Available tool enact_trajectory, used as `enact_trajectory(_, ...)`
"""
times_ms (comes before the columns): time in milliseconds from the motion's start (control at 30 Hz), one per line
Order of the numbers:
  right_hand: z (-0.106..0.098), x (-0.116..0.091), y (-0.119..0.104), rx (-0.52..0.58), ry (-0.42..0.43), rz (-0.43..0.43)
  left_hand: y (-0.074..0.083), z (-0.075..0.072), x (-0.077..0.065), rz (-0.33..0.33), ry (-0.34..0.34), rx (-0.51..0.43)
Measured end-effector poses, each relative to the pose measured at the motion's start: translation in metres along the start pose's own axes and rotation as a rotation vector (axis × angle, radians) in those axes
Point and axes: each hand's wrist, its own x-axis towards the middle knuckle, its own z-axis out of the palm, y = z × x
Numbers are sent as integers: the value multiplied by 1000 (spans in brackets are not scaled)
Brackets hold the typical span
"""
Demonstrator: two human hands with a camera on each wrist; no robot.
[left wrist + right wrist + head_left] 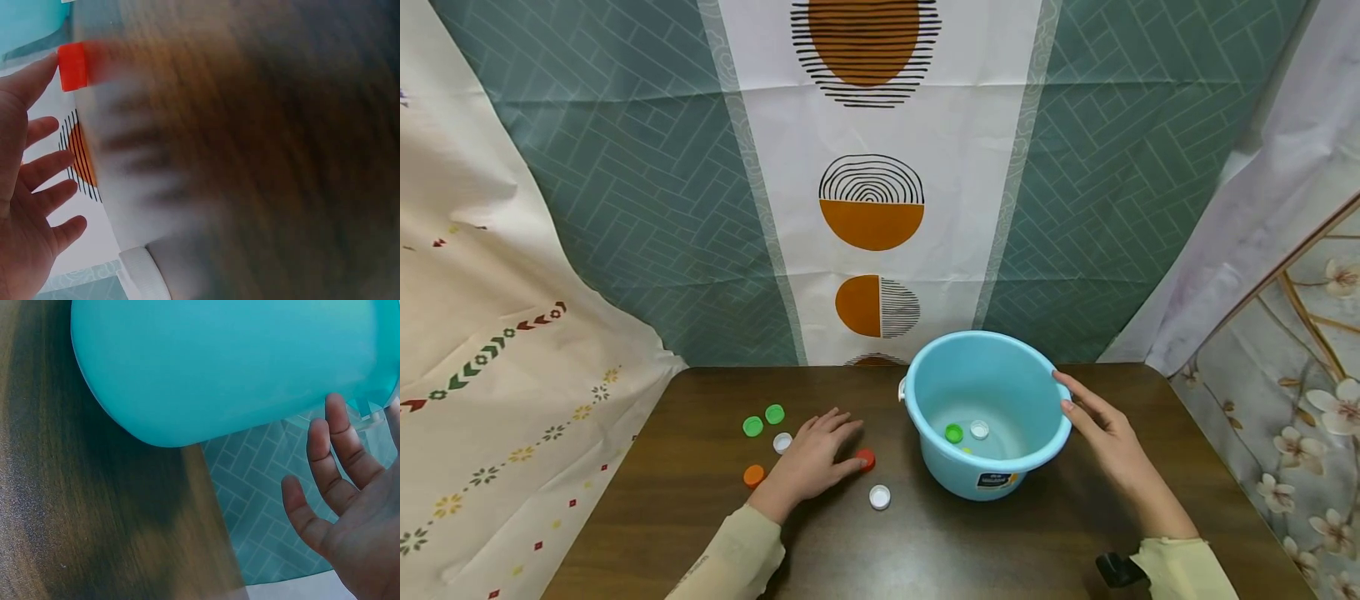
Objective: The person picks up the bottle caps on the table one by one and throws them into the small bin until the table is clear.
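Observation:
My left hand (pixel 812 462) is held low over the table with its fingers spread. Its thumb tip touches or nearly touches a red bottle cap (pixel 867 460), seen side-on as a red cap (pixel 73 67) in the left wrist view. Near this hand lie two green caps (pixel 752 427), a white cap (pixel 782 442) and an orange cap (pixel 754 476). Another white cap (pixel 880 497) sits closer to the front. My right hand (pixel 1105 429) touches the right rim of a light blue bucket (pixel 940 467), fingers extended. Inside the bucket are a green cap (pixel 953 433) and a white cap (pixel 980 429).
The dark wooden table (pixel 1000 550) carries everything. A patterned cloth (pixel 880 250) hangs behind its back edge. Cream fabric (pixel 512 375) drapes at the left and floral fabric (pixel 1292 467) at the right. The bucket's white handle mount (pixel 902 389) faces left.

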Motion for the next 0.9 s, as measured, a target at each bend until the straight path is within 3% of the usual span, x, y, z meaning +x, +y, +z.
enact_trajectory(367,0,0,1,-2,4,-7,3,5,0,1,-51,-27)
enact_trajectory(633,0,0,1,-1,-1,-8,3,7,1,67,-29,25)
enact_trajectory(900,0,-1,-2,2,0,-5,4,5,1,85,-22,35)
